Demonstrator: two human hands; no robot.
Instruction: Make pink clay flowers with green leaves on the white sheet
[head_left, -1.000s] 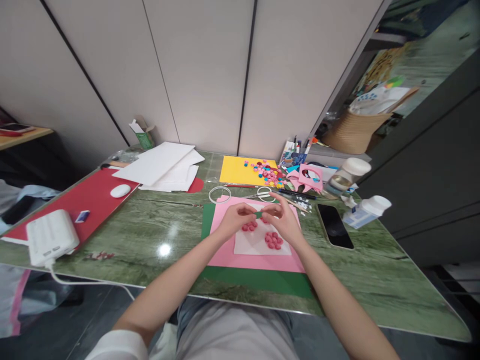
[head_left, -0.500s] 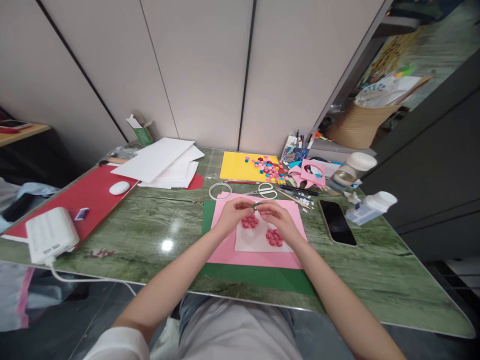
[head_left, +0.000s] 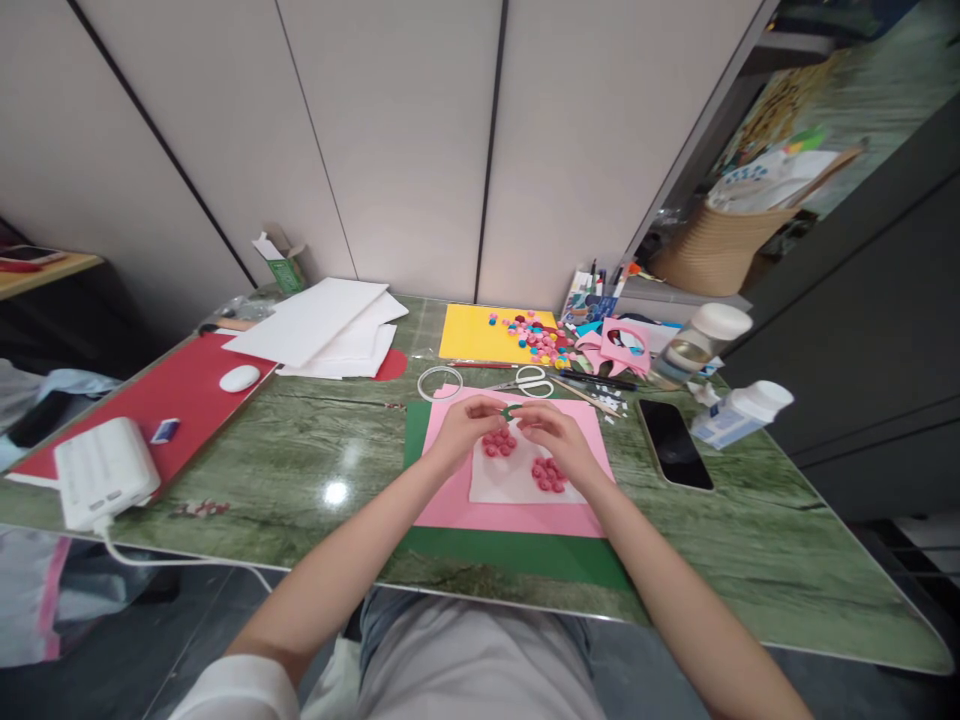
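Observation:
Between the fingertips of my left hand point(head_left: 471, 425) and my right hand point(head_left: 551, 430) is a small piece of green paper point(head_left: 512, 412). Both hands pinch it, one from each side, above the upper part of a white sheet point(head_left: 495, 488). Two clusters of pink paper balls lie on that sheet: one cluster point(head_left: 499, 443) just below my left fingertips, the other point(head_left: 549, 475) beside my right wrist. Under the white sheet is a pink sheet point(head_left: 450, 510), which rests on a green sheet point(head_left: 517, 555).
Behind the sheets lie white scissors point(head_left: 534, 382), a tape roll point(head_left: 440, 383) and a yellow sheet point(head_left: 480, 335) with coloured balls. A phone point(head_left: 675, 445), a white bottle point(head_left: 742, 413) and a clear bottle point(head_left: 697, 345) are right. A power bank point(head_left: 105, 473) and red sheet point(head_left: 187, 400) are left.
More of the green paper shows between my fingertips. Both hands stay in nearly the same place, and the objects on the table have not moved.

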